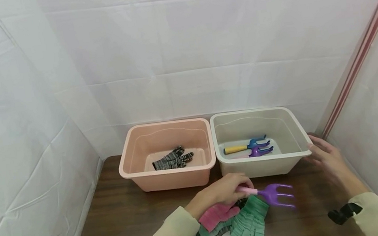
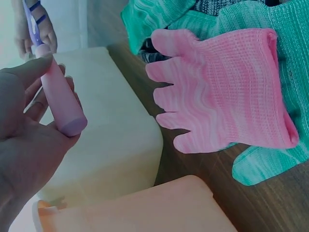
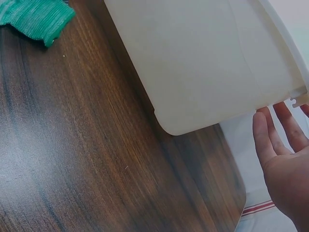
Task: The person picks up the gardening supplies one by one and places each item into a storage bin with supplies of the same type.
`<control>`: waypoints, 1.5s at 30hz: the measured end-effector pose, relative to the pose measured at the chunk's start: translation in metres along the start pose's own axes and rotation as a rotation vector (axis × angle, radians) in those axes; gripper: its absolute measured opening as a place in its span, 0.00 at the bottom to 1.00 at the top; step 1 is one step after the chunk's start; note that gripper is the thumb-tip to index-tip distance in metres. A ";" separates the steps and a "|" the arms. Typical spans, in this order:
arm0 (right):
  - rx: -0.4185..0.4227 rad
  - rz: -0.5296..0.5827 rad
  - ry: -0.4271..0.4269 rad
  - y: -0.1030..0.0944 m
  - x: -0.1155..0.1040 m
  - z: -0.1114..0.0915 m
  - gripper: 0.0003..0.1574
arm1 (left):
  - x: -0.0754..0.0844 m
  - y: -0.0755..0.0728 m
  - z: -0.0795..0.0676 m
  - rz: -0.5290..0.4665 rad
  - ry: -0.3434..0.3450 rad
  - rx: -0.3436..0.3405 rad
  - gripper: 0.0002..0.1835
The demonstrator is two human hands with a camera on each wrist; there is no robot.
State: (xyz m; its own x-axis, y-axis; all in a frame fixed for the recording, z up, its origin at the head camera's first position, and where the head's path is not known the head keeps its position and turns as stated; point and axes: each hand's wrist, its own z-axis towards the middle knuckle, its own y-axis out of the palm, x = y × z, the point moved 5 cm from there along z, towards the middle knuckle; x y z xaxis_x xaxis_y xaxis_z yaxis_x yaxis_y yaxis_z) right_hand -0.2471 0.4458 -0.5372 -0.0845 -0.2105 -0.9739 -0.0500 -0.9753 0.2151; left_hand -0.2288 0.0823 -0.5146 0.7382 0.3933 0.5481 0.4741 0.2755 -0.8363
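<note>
Gloves (image 1: pixel 248 221) lie before the white bin (image 1: pixel 256 168) I watch, left hand (image 1: pixel 230 189) gripping a fork (image 1: pixel 270 194), relaxed right hand (image 1: pixel 328 158) touching its rim (image 1: pixel 300 129).

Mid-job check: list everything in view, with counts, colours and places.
Left rectangular plastic bin: one, peach, table's back
Right rectangular plastic bin: one, cream, beside it
Striped knit gloves: count unclear, black-grey, in peach bin
Yellow-handled fork: one, blue head, in cream bin
Pink-handled fork: one, purple head, in cream bin
Held three-pronged fork: one, purple, pink handle
Knit glove: one, pink, on pile
Ribbed-cuff gloves: at least two, green, in pile
Wooden table: one, brown, beneath
Cloth sheeting: white, around
Wrist device: one, black, right wrist
Left hand: one, fingers round fork handle
Right hand: one, at cream bin's right end
</note>
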 end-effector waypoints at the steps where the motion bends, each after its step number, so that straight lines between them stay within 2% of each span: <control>1: 0.001 0.000 0.000 -0.001 0.000 0.000 0.30 | 0.002 -0.002 -0.001 -0.002 0.007 0.004 0.12; 10: -0.021 0.049 -0.014 0.000 -0.001 -0.001 0.31 | 0.022 -0.020 -0.004 -0.013 0.079 0.049 0.12; 16: -0.014 0.062 -0.024 0.000 0.000 -0.001 0.30 | 0.035 -0.043 -0.007 -0.047 0.110 0.104 0.11; 20: 0.002 0.068 -0.026 -0.002 0.002 -0.002 0.29 | 0.038 -0.060 -0.006 -0.056 0.091 0.152 0.11; 26: 0.010 -0.009 0.007 -0.002 0.000 -0.002 0.31 | 0.038 -0.083 -0.002 -0.097 0.031 0.219 0.11; 33: 0.056 -0.049 0.037 0.000 -0.003 -0.001 0.32 | 0.039 -0.108 0.006 -0.116 0.031 0.289 0.10; 38: 0.043 -0.015 0.033 0.001 -0.003 0.000 0.32 | 0.034 -0.114 0.009 -0.129 0.021 0.317 0.10; 45: 0.028 0.047 0.013 -0.001 -0.001 0.001 0.31 | 0.024 -0.113 0.014 -0.149 -0.024 0.323 0.11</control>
State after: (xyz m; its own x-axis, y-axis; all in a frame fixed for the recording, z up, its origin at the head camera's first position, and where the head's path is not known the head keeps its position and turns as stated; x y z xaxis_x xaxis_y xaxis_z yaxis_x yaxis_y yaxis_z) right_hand -0.2484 0.4471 -0.5364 -0.0740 -0.2569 -0.9636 -0.0738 -0.9622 0.2622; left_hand -0.2711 0.0730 -0.4066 0.6591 0.3476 0.6669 0.3965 0.5930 -0.7009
